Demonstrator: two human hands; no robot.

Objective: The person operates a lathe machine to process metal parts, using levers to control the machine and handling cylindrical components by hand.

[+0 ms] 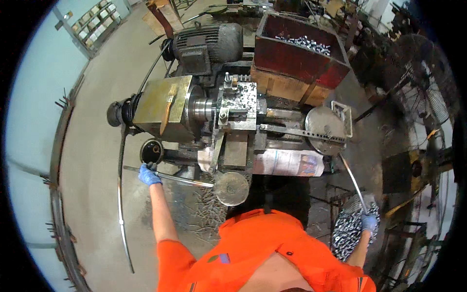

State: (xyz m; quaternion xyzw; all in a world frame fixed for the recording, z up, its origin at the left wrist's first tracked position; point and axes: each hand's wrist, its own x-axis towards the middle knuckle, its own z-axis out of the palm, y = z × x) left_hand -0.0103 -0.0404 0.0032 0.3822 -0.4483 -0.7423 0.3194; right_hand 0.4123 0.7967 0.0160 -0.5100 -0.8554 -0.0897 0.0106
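My left hand point(149, 174), in a blue glove, is closed around a metal lever bar point(187, 180). The bar runs to a round metal plate point(231, 189) at the front of a lathe-like machine point(239, 100). Just beyond that hand is a round container with dark contents point(151, 152). My right hand point(369, 223), also gloved in blue, grips the lower end of a metal rod point(352, 179). This rod slants up toward a larger round plate point(325, 127) on the machine's right. Small shiny metal parts point(346, 228) fill a basket beneath my right hand.
A brush with a wooden handle point(167, 116) lies on the machine's yellowish housing point(151, 104). Behind stand a motor point(209, 45) and a dark red bin point(292, 58) with metal parts. A long thin bar point(121, 209) extends at left. Metal shavings point(206, 211) litter the floor.
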